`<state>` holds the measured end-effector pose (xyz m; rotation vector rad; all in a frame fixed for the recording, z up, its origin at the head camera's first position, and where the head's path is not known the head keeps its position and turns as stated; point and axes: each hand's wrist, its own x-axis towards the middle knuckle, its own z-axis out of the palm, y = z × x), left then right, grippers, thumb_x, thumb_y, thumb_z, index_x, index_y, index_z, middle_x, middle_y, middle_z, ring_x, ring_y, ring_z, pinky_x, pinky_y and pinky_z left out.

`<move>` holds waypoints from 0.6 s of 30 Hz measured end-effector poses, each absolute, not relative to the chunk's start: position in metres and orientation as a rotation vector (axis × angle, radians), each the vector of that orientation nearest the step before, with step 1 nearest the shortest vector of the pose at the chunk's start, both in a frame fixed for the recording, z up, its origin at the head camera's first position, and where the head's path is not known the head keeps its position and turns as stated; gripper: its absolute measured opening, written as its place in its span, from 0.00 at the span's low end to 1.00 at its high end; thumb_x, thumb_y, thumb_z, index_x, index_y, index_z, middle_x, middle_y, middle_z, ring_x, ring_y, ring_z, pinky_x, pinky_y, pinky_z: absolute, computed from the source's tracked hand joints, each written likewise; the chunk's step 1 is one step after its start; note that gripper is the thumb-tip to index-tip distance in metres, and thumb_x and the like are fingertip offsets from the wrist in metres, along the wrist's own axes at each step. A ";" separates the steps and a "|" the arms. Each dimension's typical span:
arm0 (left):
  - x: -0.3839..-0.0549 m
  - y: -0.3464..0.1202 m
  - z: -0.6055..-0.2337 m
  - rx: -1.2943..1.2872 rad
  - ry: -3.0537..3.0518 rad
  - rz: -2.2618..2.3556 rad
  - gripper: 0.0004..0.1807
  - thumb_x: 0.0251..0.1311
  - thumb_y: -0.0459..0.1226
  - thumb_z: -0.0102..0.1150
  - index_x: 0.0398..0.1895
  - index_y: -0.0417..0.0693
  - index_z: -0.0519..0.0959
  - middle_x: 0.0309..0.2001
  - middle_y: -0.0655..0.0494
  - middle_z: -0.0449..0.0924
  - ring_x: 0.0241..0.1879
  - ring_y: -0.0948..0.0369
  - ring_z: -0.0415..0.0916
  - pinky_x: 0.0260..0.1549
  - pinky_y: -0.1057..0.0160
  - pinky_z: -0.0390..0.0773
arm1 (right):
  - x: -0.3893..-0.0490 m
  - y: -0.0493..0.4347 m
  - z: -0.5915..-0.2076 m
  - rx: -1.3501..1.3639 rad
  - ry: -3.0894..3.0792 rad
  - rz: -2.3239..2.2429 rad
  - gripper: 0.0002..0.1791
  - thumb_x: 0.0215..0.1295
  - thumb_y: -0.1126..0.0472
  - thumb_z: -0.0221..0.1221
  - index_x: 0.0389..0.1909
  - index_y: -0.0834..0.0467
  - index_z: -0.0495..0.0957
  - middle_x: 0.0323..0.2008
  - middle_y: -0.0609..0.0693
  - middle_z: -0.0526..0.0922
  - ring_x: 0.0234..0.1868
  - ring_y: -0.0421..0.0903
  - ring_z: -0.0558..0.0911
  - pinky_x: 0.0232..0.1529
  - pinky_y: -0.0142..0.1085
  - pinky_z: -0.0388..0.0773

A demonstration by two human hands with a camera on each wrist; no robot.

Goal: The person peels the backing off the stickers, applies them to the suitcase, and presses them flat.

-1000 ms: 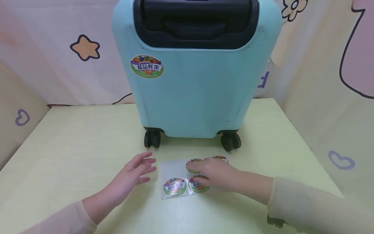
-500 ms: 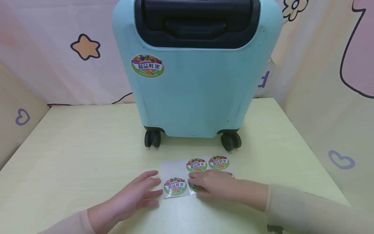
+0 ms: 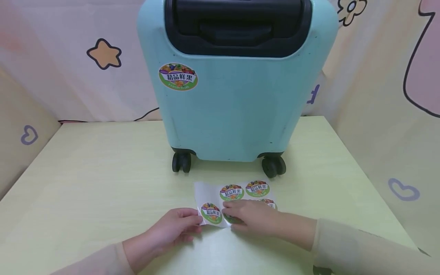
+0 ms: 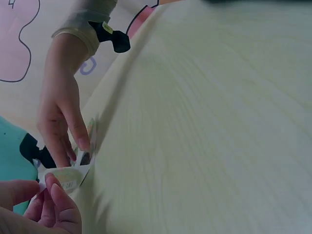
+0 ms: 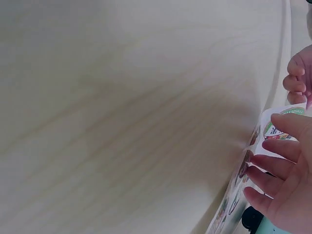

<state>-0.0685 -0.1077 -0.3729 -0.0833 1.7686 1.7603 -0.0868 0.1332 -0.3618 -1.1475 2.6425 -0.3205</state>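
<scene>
A white sheet of oval fruit stickers (image 3: pixel 206 190) lies on the table in front of a light blue suitcase (image 3: pixel 237 110). Thumb and forefinger of my left hand (image 3: pixel 168 233) pinch its near left edge, and that end is lifted and bent. The left wrist view shows the pinch of the left hand (image 4: pixel 48 207) close up. My right hand (image 3: pixel 254 214) rests its fingers on the middle of the sheet, partly covering a sticker. In the right wrist view the right hand (image 5: pixel 287 178) has its fingers spread. One matching sticker (image 3: pixel 178 76) is on the suitcase's upper left.
The suitcase stands on black wheels (image 3: pixel 181 162) just behind the sheet. A pale wood-grain table (image 3: pixel 103 164) extends to both sides. Patterned cloth (image 3: pixel 62 57) hangs around the back and sides, and a thin dark cable (image 3: pixel 146 114) runs along the back edge.
My left hand has moved right to the sheet, taken hold of its left edge and raised it. My right hand has come slightly nearer me and settled on the sheet.
</scene>
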 end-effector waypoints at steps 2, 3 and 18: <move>-0.069 -0.107 -0.373 -0.058 1.777 1.770 0.18 0.61 0.36 0.56 0.49 0.30 0.74 0.34 0.53 0.81 0.30 0.64 0.76 0.27 0.69 0.76 | -0.088 0.132 -0.362 -1.148 2.668 -0.387 0.21 0.62 0.57 0.59 0.56 0.58 0.75 0.57 0.51 0.75 0.58 0.49 0.73 0.55 0.42 0.70; -0.070 -0.106 -0.372 -0.047 1.784 1.773 0.17 0.61 0.36 0.56 0.48 0.31 0.75 0.34 0.53 0.81 0.30 0.64 0.76 0.27 0.69 0.75 | -0.088 0.131 -0.362 -1.150 2.685 -0.434 0.20 0.62 0.57 0.59 0.55 0.59 0.76 0.55 0.51 0.77 0.56 0.48 0.75 0.54 0.41 0.71; -0.074 -0.091 -0.356 0.078 1.837 1.778 0.15 0.62 0.40 0.56 0.44 0.36 0.79 0.37 0.54 0.83 0.36 0.62 0.78 0.34 0.65 0.75 | -0.078 0.106 -0.353 -0.890 2.711 -1.338 0.07 0.53 0.56 0.67 0.33 0.52 0.82 0.26 0.36 0.76 0.29 0.34 0.74 0.32 0.32 0.75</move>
